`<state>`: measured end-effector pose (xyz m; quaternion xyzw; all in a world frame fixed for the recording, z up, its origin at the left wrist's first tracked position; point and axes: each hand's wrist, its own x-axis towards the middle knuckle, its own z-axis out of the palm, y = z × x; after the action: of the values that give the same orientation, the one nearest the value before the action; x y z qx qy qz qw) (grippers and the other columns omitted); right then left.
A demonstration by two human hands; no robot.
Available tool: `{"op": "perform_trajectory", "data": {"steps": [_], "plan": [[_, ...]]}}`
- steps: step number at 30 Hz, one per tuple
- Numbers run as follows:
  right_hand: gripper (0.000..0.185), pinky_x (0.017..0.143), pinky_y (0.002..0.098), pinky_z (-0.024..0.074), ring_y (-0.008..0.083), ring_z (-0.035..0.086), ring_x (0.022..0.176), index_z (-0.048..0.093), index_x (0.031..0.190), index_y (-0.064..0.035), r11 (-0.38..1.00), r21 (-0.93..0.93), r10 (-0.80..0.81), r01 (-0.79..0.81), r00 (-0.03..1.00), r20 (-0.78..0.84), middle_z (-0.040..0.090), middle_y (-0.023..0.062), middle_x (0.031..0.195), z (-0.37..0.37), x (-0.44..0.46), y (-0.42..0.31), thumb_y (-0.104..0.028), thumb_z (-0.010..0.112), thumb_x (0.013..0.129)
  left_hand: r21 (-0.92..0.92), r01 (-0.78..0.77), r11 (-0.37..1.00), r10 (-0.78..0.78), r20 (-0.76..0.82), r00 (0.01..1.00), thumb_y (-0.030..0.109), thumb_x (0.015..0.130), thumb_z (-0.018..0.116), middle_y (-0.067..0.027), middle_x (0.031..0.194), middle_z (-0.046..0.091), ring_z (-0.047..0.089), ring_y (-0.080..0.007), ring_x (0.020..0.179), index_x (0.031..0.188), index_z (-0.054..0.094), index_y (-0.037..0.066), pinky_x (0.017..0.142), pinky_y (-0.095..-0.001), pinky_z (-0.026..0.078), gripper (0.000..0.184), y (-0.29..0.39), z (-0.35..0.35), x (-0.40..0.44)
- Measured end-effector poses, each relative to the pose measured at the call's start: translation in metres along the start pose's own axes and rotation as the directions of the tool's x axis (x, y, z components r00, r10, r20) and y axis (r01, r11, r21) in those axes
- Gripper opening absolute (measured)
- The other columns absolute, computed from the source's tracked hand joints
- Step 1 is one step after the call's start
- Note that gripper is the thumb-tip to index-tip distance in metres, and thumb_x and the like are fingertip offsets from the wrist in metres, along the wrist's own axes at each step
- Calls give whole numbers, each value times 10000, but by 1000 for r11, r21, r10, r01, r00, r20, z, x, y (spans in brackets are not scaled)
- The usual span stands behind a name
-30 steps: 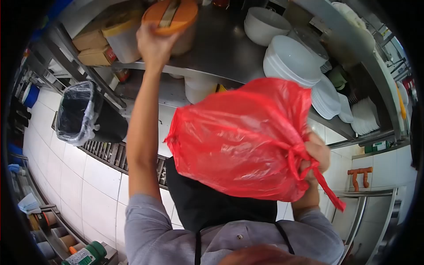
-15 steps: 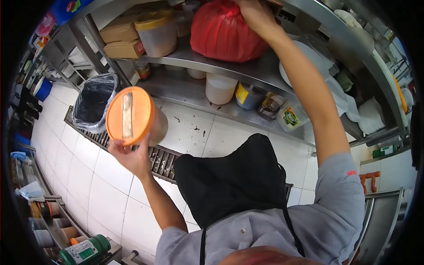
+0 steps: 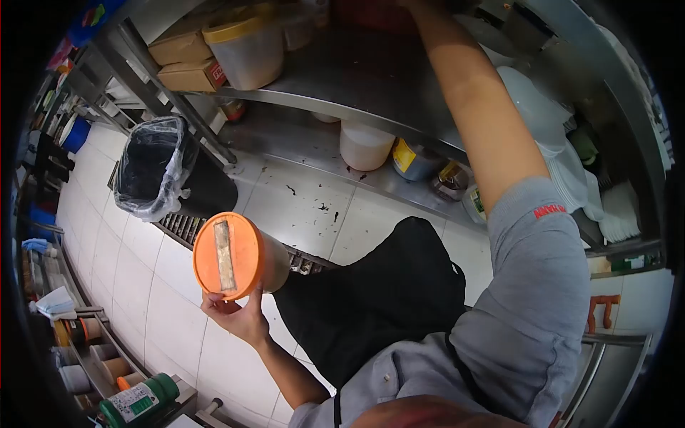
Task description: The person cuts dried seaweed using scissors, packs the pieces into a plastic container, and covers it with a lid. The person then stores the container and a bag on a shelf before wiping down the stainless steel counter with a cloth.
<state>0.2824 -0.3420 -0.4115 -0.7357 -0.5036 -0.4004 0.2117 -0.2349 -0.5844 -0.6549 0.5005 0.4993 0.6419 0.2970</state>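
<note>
My left hand (image 3: 239, 317) grips a clear plastic tub (image 3: 275, 264) near its rim, fingers and thumb around the edge. Its orange lid (image 3: 228, 255) faces up toward me and carries a worn strip of tape. My right arm (image 3: 467, 85) reaches deep over the metal shelf (image 3: 357, 71). At the top edge, the right hand (image 3: 412, 3) is mostly cut off and its fingers are hidden. Right beside it, a dark patch of the red bag (image 3: 378, 16) shows in shadow.
A lined black bin (image 3: 207, 185) stands left of the shelf. Cardboard boxes (image 3: 187, 75) and a yellow-lidded tub (image 3: 246, 57) sit on the upper shelf; a white tub (image 3: 364, 146) is below. A floor grate (image 3: 187, 232) runs beneath the tub. White containers (image 3: 528, 100) are stacked at right.
The red bag has gone farther back on the shelf, along with my right hand, baring the shelf's front. My left hand and the orange-lidded tub have come lower and slightly right in view.
</note>
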Motion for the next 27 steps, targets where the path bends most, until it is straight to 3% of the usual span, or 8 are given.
{"op": "perform_trajectory", "data": {"steps": [6,10,12,15,17,18,23,27], "plan": [[420,978,546,426,408,534,1188,586,1269,-134,917,-398,-159,42,950,-267,556,154,1330,111,22,41,-324,605,895,46,14,999,-11,-51,999,2,640,906,-114,1217,490,513,-243,1192,1097,382,117,1084,-394,410,706,16,10,-16],[361,948,527,441,372,569,1102,590,1222,-79,964,-177,-255,200,886,-387,599,167,1183,109,-61,27,-245,600,902,56,-6,998,12,-111,994,-21,645,895,-131,1222,483,525,-247,1193,1100,375,102,1086,-401,418,701,16,16,-21],[414,921,431,501,363,618,1108,640,1253,-97,933,351,-33,-82,951,308,614,181,1253,91,-101,30,-347,613,924,12,20,1000,-19,-120,993,-27,648,892,-139,1222,483,530,-247,1184,1100,375,98,1084,-399,421,698,12,22,-22],[737,1126,419,364,341,430,1381,531,1391,-48,979,-87,202,-182,877,436,441,189,1498,96,-172,0,-631,299,1002,-29,28,999,-32,-133,991,-39,654,885,-161,1221,487,543,-246,1158,1100,374,92,1070,-389,438,691,16,21,-16],[683,1118,478,362,386,364,1408,505,1414,-68,634,748,-554,-195,560,616,431,207,1496,137,-171,-23,-594,358,1004,-18,9,1000,-11,-119,993,-45,653,884,-165,1215,492,551,-248,1142,1099,373,92,1060,-385,448,692,10,21,-17],[525,1076,479,403,375,453,1321,548,1354,-95,738,578,-664,348,526,532,512,181,1405,6,-168,-81,-458,524,975,-67,23,998,-31,-124,992,-54,640,883,-170,1207,496,551,-258,1145,1094,376,92,1063,-389,445,696,9,22,-16],[238,1058,493,372,303,533,1195,719,1016,-91,-16,913,-778,408,569,-268,623,141,1224,-51,-215,-168,-276,604,921,-59,36,998,-47,-193,980,-63,621,886,-162,1212,494,543,-260,1148,1090,382,90,1066,-385,441,705,9,-1,-13],[237,851,382,533,293,659,953,670,1090,-28,444,878,-352,176,936,-10,697,134,1061,22,-89,-127,-149,640,889,97,29,995,-9,-199,980,-42,613,899,-128,1223,476,517,-250,1176,1090,390,98,1078,-388,415,712,33,-57,-25]]}}
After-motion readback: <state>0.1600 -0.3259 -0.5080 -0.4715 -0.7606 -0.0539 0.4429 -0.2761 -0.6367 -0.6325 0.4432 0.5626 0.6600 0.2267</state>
